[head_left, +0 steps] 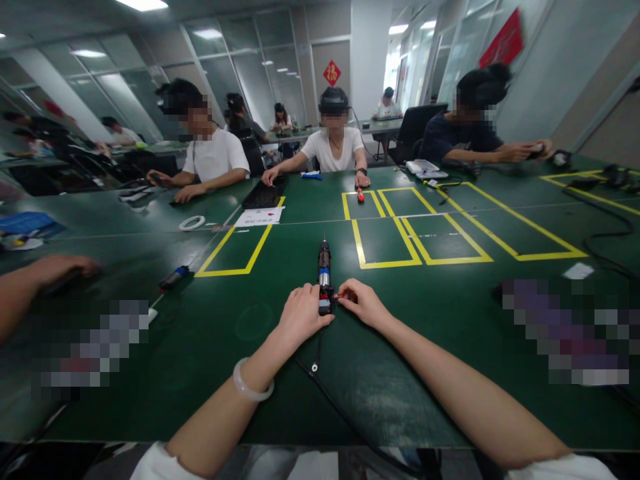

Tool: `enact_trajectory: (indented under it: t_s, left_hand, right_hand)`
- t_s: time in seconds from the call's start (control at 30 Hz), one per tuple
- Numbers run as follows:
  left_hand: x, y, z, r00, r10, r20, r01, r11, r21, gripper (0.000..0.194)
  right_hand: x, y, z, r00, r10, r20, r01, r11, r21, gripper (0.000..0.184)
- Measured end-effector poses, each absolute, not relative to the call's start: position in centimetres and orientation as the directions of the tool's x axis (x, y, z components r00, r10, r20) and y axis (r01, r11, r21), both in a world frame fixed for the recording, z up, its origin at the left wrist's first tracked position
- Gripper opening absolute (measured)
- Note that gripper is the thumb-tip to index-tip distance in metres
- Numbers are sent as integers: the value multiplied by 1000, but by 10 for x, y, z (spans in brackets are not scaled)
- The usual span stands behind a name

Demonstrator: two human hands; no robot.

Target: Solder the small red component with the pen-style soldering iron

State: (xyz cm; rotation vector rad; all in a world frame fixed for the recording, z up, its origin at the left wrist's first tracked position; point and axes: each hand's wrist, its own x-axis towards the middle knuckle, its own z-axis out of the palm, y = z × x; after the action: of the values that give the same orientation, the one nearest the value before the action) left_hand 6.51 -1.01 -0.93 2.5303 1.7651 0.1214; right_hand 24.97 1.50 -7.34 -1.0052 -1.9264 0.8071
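An electric screwdriver (325, 267) lies on the green table in front of me, its thin bit pointing away. Its barrel is black and silver with a blue band. My left hand (301, 312) holds its rear end from the left, thumb at the near end. At the right side of that end, my right hand (364, 303) pinches a small red and dark piece (342, 296) against the tool. Its exact kind is hidden by my fingers. A black cord (345, 410) with a small metal ring (315, 367) runs back towards me.
Yellow tape rectangles (390, 265) mark the green table (280, 400). Another electric screwdriver (175, 279) lies left, near a co-worker's hand (63, 268). Beyond are a white tape roll (192, 223), a paper sheet (260, 217) and a black tray (263, 193). Co-workers sit across.
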Motion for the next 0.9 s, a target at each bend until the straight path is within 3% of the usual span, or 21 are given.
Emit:
enact_trajectory:
  t_s: [0.47, 0.9]
  left_hand:
    - [64, -16, -22, 320, 947, 34, 925, -320, 207, 71]
    - [71, -8, -26, 188, 976, 111, 976, -198, 88, 63]
  right_hand:
    - [252, 9, -65, -314, 887, 339, 386, 445, -808, 16]
    - [247, 0, -61, -339, 899, 277, 276, 377, -884, 19]
